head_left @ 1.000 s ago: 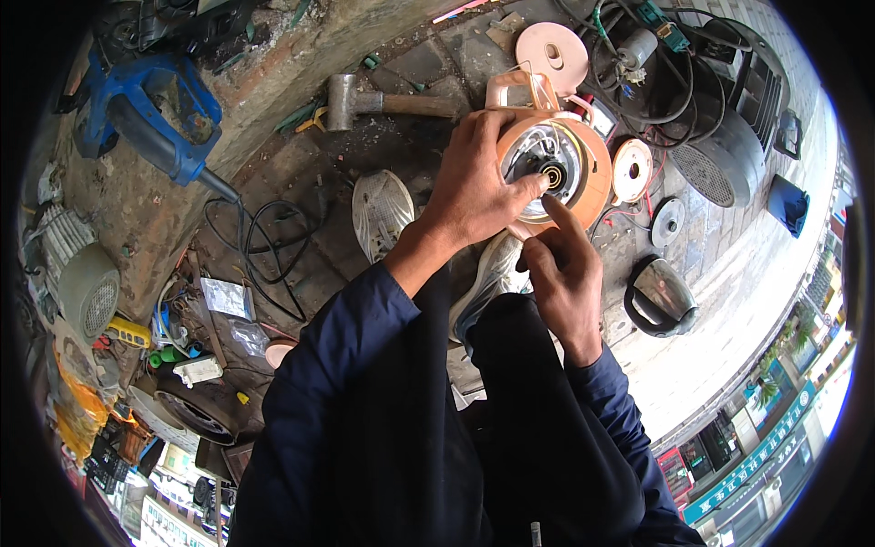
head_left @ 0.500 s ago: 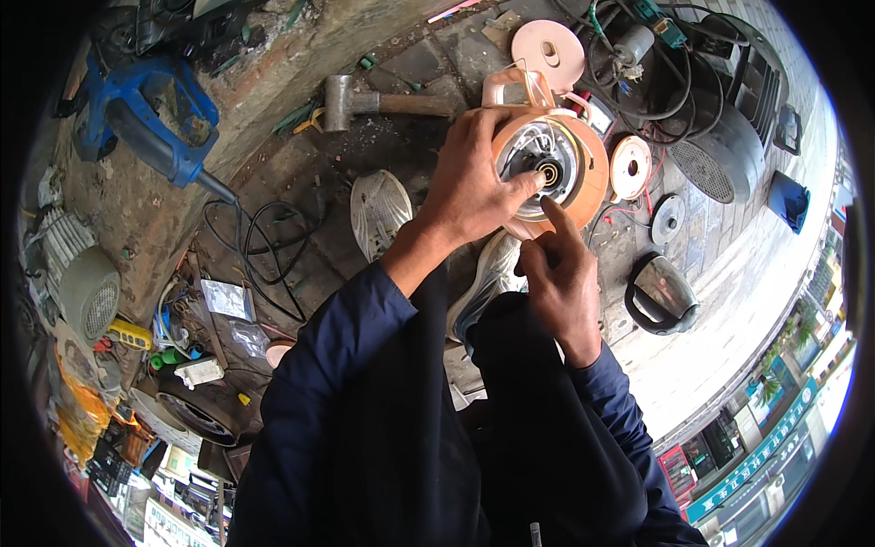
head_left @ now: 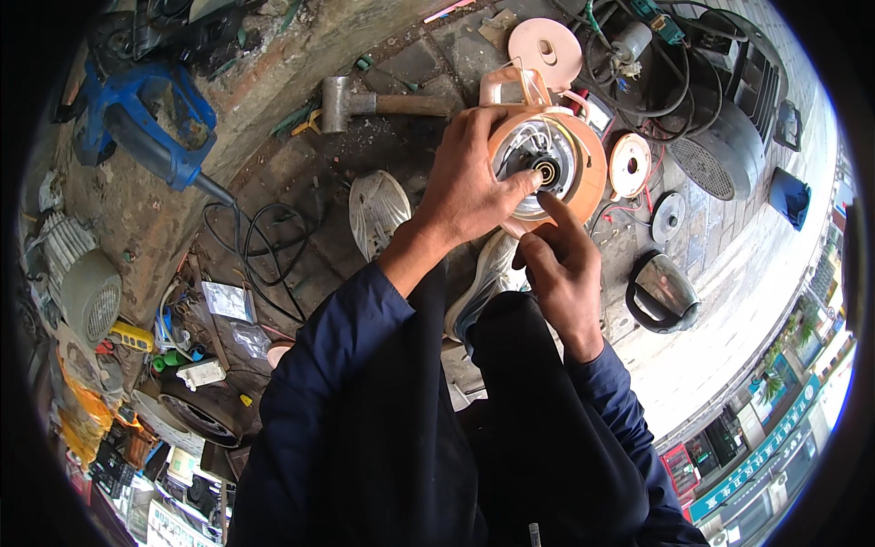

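An orange electric kettle (head_left: pixel 594 169) is upturned in front of me, its underside open and its handle pointing away. Inside the round opening are white wires and a dark central connector (head_left: pixel 544 170) with brass-coloured rings. My left hand (head_left: pixel 467 187) is closed around the kettle's left side, its thumb resting by the connector. My right hand (head_left: pixel 565 283) is at the near rim, index finger stretched into the opening below the connector, the other fingers curled. It shows nothing held. A pale orange ring-shaped cover (head_left: pixel 631 155) lies right of the kettle.
Beyond the kettle lies a pink disc (head_left: pixel 567 62); a wooden-handled hammer (head_left: pixel 401 104) is to its left. At right are a grey disc (head_left: pixel 668 217), a steel kettle with black handle (head_left: pixel 673 283) and a grey machine (head_left: pixel 729 146). A blue power tool (head_left: pixel 150 137) lies far left.
My right hand has shifted slightly, its index fingertip moving a little left and up along the opening. My left hand keeps its grip on the kettle.
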### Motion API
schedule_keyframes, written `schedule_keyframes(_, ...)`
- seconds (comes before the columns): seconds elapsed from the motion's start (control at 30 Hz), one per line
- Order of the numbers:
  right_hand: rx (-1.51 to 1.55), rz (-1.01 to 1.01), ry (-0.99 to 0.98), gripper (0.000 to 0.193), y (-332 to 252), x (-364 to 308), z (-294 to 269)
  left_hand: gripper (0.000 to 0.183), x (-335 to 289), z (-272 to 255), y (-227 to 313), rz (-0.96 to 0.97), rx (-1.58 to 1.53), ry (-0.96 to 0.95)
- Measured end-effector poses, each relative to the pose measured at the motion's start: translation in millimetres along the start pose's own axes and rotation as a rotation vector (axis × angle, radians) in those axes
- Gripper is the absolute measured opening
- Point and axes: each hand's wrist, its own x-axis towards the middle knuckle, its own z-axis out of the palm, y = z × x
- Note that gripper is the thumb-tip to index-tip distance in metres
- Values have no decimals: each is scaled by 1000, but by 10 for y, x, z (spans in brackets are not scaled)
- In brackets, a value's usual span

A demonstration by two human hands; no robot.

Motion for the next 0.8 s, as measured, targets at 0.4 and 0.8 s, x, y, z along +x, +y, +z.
schedule_keyframes(0.4, 234, -109, 355, 29, 238, -14, -216, 74, 8, -82, 135, 35, 14, 69)
schedule_keyframes(0.8, 194, -333, 527, 26, 595, 179, -50, 13, 371, -233, 792, 836, 791, -471)
